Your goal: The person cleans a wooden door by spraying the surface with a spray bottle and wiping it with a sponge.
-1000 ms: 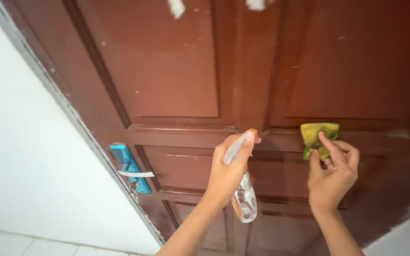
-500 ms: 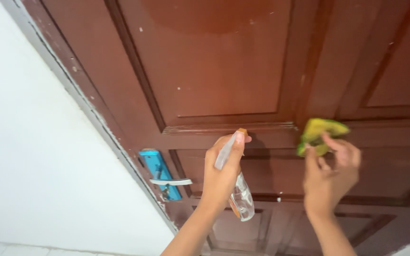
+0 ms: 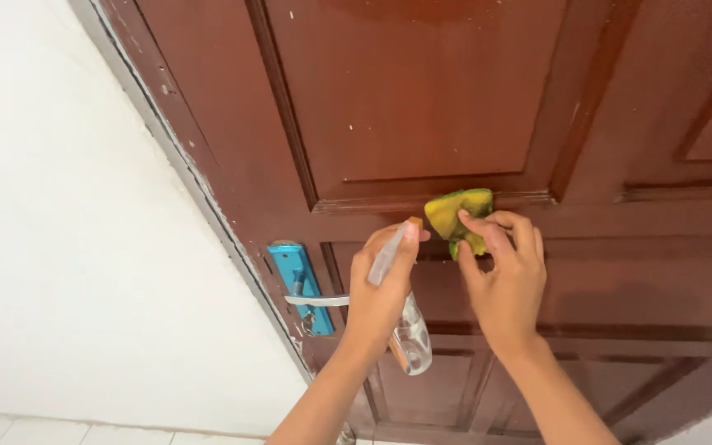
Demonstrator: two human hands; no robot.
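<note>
My left hand (image 3: pixel 381 288) grips a small clear spray bottle (image 3: pixel 412 334) with a pale trigger head and orange nozzle, held upright in front of the dark red-brown panelled door (image 3: pixel 422 99). My right hand (image 3: pixel 504 276) holds a folded yellow-green cloth (image 3: pixel 457 214) and presses it against the moulding under the door's upper panel, just right of the bottle's nozzle. The two hands are close together, almost touching.
A silver lever handle (image 3: pixel 316 301) on a blue backplate (image 3: pixel 298 280) sits on the door's left edge, left of my left hand. A grey door frame (image 3: pixel 191 173) and a white wall (image 3: pixel 59 214) fill the left. Pale floor tiles (image 3: pixel 59 428) show at the bottom left.
My right hand has slid the cloth leftward along the door's moulding, ending next to the bottle. The view has shifted, so the handle sits further right. My left hand keeps the bottle.
</note>
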